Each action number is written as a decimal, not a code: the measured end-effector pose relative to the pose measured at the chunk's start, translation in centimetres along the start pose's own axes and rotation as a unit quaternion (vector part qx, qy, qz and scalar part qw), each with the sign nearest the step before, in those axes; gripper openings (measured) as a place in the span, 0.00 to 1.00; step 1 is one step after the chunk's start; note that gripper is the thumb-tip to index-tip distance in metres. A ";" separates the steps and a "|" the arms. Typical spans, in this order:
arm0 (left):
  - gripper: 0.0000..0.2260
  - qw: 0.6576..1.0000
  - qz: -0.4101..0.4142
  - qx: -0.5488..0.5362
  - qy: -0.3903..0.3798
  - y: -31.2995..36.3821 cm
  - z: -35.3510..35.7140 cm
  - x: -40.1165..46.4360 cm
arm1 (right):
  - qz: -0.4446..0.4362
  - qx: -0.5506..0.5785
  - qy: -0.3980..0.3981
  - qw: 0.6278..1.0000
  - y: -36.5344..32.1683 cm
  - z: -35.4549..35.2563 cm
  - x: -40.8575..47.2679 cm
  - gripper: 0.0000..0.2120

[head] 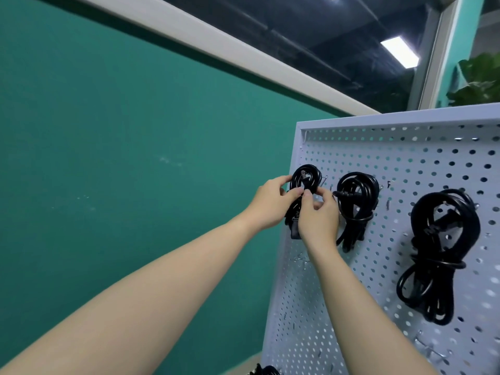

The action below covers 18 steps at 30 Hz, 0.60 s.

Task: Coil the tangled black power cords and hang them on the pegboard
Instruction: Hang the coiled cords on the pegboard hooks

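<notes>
A coiled black cord (385, 180) is held against the upper left corner of a pale grey pegboard (422, 163), at about 9 o'clock from the two other bundles. It is wound into a tight round loop at the top, with a plug lying across the loop's middle and a narrower bunch of strands trailing down behind the hands to a blocky end piece. The left hand (270, 204) is closed around the bundle's left side, thumb on top. The right hand (319, 215) is curled on the cord just below the loop, thumb and forefinger pinching it. A second coiled cord (357, 201) is hung at 3 o'clock from the first, tied round its waist by its own wire. A third, larger bundle (443, 250) is hung further toward 4 o'clock, wrapped the same way, its lower loops drooping. A green wall (121, 158) is seen to the left of the board.
</notes>
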<state>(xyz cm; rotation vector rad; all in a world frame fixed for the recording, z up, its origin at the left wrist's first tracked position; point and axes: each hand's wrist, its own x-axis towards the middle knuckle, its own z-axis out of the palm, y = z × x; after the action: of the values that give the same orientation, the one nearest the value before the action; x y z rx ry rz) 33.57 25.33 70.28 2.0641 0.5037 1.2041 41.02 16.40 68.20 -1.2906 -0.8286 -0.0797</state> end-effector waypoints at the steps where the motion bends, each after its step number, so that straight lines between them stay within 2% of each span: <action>1: 0.22 1.000 0.000 0.009 0.000 0.0 0.1 0.0 | 0.003 -0.001 0.002 1.000 0.0 0.0 -0.1 0.12; 10: 0.19 0.999 0.007 0.041 0.003 -0.1 -0.3 -2.7 | 0.048 0.023 0.008 0.999 1.4 -0.8 -2.2 0.14; 15: 0.21 0.996 -0.043 0.069 -0.022 -3.0 -2.3 -7.6 | 0.079 0.031 0.010 0.996 3.9 -0.9 -7.7 0.16; 18: 0.20 0.995 -0.085 0.047 -0.003 -6.3 -3.4 -12.2 | 0.137 0.114 0.012 0.984 5.3 -1.4 -11.9 0.10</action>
<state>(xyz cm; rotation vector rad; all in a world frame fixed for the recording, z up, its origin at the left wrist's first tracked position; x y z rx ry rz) 24.67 23.30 59.50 2.0549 0.7311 1.0925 35.78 12.29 56.94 -1.1733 -0.6139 0.2135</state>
